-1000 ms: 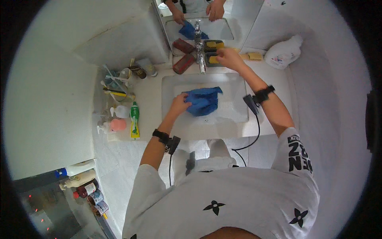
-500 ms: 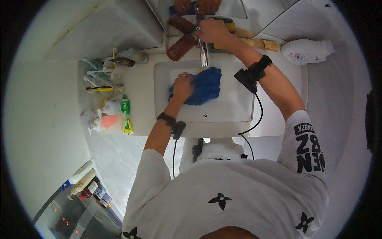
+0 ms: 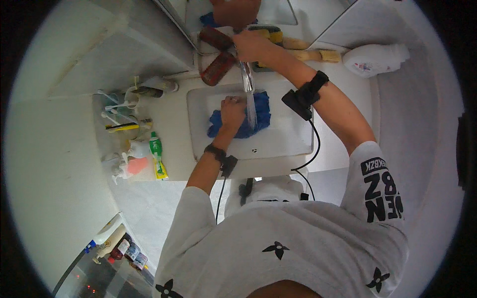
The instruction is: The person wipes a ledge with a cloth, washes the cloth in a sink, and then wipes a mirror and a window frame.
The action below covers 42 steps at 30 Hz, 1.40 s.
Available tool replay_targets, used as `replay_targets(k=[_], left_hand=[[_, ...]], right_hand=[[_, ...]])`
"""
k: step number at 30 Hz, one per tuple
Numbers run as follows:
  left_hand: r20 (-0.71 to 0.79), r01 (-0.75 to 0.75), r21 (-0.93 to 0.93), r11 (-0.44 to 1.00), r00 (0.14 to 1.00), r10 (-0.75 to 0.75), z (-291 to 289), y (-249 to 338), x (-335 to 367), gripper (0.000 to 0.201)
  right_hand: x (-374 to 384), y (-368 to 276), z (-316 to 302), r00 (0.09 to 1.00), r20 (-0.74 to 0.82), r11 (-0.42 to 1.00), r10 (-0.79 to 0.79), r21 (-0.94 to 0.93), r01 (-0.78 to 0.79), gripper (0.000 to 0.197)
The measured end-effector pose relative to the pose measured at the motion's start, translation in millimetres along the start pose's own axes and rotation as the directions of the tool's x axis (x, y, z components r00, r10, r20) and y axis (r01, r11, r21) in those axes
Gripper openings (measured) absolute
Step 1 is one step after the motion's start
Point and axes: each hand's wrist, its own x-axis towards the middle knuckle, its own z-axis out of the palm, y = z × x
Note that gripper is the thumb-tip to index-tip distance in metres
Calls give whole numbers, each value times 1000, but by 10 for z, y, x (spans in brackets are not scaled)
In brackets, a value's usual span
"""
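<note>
A crumpled blue cloth lies wet-looking in the white rectangular sink. My left hand grips it at its left part, fingers curled into the fabric. At the back of the basin stands a chrome faucet, from which a stream of water falls onto the cloth. My right hand reaches over to the faucet's top and has its fingers closed around the handle, which they mostly hide. Black straps with small dark devices and cables sit on both forearms.
Behind the sink lie a red-brown object, a wooden-handled brush and a white bottle. Along the left counter stand a cup, a green-and-yellow tube and a pump bottle with pink contents. A mirror rises behind.
Water now runs from the faucet, where none showed before. My left hand and the cloth sit slightly lower in the picture; the whole view has shifted a little.
</note>
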Motion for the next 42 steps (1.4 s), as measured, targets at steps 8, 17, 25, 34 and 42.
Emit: replay_targets(k=[8, 17, 25, 34, 42], left_hand=[[15, 64, -685, 726, 997, -74, -432, 261, -297, 13], [86, -36, -755, 654, 985, 152, -980, 159, -452, 11], [9, -54, -722, 690, 996, 88, -2068, 258, -192, 16], [422, 61, -119, 991, 906, -5, -1133, -525, -224, 22], [27, -126, -277, 953, 990, 138, -1336, -713, -181, 14]], right_hand=[[-1181, 120, 886, 903, -278, 727, 328, 684, -53, 46], [-1801, -252, 1373, 976, 114, 716, -183, 696, 54, 25], [-1892, -296, 111, 992, 100, 171, -77, 982, -86, 20], [-1783, 26, 762, 967, 242, 865, 73, 467, -182, 30], [-1950, 253, 359, 987, 159, 936, 31, 341, -84, 24]])
